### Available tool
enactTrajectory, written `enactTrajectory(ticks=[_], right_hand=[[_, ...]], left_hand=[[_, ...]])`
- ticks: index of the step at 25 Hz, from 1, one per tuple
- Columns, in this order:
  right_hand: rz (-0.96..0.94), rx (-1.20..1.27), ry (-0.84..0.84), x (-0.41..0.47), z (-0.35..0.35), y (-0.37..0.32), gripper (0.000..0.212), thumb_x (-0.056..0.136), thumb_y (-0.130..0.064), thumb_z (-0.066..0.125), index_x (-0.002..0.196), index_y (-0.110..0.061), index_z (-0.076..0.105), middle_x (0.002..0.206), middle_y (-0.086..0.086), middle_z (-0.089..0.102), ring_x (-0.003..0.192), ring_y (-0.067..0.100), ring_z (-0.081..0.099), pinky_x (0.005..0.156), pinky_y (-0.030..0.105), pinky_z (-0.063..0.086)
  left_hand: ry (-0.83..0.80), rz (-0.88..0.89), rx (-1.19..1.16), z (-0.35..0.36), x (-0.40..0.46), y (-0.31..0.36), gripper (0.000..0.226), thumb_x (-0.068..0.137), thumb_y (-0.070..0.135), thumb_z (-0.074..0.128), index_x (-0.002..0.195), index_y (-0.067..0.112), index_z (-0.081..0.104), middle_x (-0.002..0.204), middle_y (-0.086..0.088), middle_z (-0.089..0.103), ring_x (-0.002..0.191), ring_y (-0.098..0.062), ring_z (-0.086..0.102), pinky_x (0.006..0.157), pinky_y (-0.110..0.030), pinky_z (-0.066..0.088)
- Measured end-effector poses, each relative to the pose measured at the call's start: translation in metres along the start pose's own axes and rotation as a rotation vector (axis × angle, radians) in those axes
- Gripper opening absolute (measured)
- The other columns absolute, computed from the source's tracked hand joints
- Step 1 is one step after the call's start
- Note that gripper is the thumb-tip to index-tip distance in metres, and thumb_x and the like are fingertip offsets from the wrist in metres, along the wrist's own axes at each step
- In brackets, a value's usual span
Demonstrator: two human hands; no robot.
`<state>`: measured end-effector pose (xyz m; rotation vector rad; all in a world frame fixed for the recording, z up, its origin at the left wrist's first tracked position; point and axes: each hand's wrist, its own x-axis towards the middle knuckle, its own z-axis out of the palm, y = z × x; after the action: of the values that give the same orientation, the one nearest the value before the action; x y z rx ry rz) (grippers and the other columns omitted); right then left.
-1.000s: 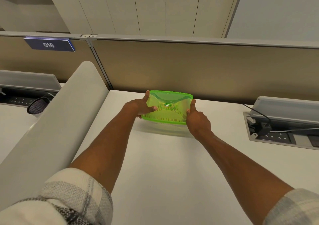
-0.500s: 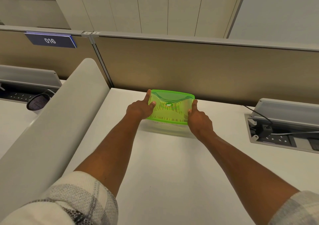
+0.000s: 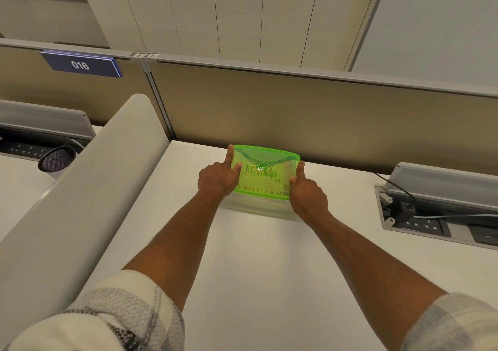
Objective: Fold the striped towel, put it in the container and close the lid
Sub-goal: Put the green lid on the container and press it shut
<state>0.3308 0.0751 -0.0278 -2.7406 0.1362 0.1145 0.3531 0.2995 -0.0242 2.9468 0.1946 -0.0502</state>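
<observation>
A clear container (image 3: 258,205) with a translucent green lid (image 3: 265,173) stands on the white desk near the tan partition. Through the lid I make out the striped towel (image 3: 253,182) lying inside. My left hand (image 3: 217,179) grips the lid's left edge, thumb on top and index finger stretched along the side. At the lid's right edge my right hand (image 3: 307,193) holds on, its thumb pointing up against the rim.
The tan partition (image 3: 296,113) rises just behind the container. A pale divider (image 3: 89,189) slopes along the desk's left side. At the right, a cable box (image 3: 436,208) with sockets and a black cord is sunk into the desk (image 3: 256,270).
Both hands stay on the lid's edges. The left thumb has shifted a little on the lid, and the view has moved slightly.
</observation>
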Motion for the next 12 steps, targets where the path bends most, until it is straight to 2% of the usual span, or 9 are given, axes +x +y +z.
enactTrajectory(ticks=[1, 3, 5, 6, 8, 12], right_hand=[[-0.002, -0.017, 0.023, 0.0, -0.003, -0.002, 0.056, 0.103, -0.038, 0.025, 0.153, -0.019, 0.011, 0.116, 0.017, 0.059, 0.102, 0.038, 0.057, 0.077, 0.043, 0.043], [-0.028, -0.06, 0.131, 0.0, -0.008, -0.006, 0.061, 0.101, -0.043, 0.032, 0.152, -0.013, 0.017, 0.128, 0.017, 0.052, 0.11, 0.038, 0.052, 0.083, 0.045, 0.044], [-0.105, -0.041, 0.215, 0.004, -0.01, -0.013, 0.064, 0.099, -0.044, 0.039, 0.15, -0.007, 0.024, 0.137, 0.016, 0.048, 0.12, 0.037, 0.047, 0.094, 0.046, 0.041], [-0.157, -0.014, 0.209, 0.008, -0.01, -0.018, 0.065, 0.099, -0.043, 0.041, 0.15, -0.006, 0.026, 0.142, 0.016, 0.045, 0.127, 0.035, 0.043, 0.102, 0.045, 0.038], [-0.24, 0.001, 0.137, 0.013, -0.007, -0.029, 0.064, 0.099, -0.041, 0.042, 0.15, -0.006, 0.027, 0.15, 0.016, 0.038, 0.138, 0.033, 0.033, 0.113, 0.044, 0.028], [-0.309, -0.116, 0.038, 0.01, 0.01, -0.039, 0.061, 0.104, -0.041, 0.026, 0.153, -0.006, 0.02, 0.16, 0.014, 0.02, 0.148, 0.029, 0.014, 0.121, 0.042, 0.009]], left_hand=[[0.016, 0.008, 0.029, -0.002, -0.001, 0.001, 0.063, 0.1, 0.056, 0.018, 0.156, 0.029, 0.004, 0.116, -0.017, 0.064, 0.101, -0.037, 0.062, 0.075, -0.04, 0.042], [0.102, 0.051, 0.051, -0.005, -0.005, 0.006, 0.064, 0.101, 0.055, 0.022, 0.156, 0.024, 0.012, 0.144, -0.016, 0.046, 0.123, -0.037, 0.049, 0.093, -0.046, 0.042], [0.167, 0.16, -0.019, -0.005, -0.006, 0.016, 0.063, 0.102, 0.051, 0.026, 0.156, 0.019, 0.019, 0.16, -0.013, 0.024, 0.144, -0.034, 0.027, 0.114, -0.048, 0.029], [0.154, 0.221, -0.053, -0.004, -0.006, 0.024, 0.062, 0.103, 0.048, 0.027, 0.156, 0.017, 0.02, 0.163, -0.011, 0.017, 0.149, -0.031, 0.018, 0.119, -0.047, 0.02], [0.088, 0.29, -0.064, 0.0, -0.007, 0.038, 0.06, 0.104, 0.044, 0.026, 0.156, 0.016, 0.019, 0.165, -0.009, 0.01, 0.151, -0.027, 0.008, 0.122, -0.045, 0.01], [0.011, 0.307, -0.006, 0.015, -0.009, 0.043, 0.059, 0.104, 0.04, 0.023, 0.157, 0.017, 0.009, 0.165, -0.008, 0.003, 0.152, -0.026, 0.0, 0.123, -0.046, 0.001]])
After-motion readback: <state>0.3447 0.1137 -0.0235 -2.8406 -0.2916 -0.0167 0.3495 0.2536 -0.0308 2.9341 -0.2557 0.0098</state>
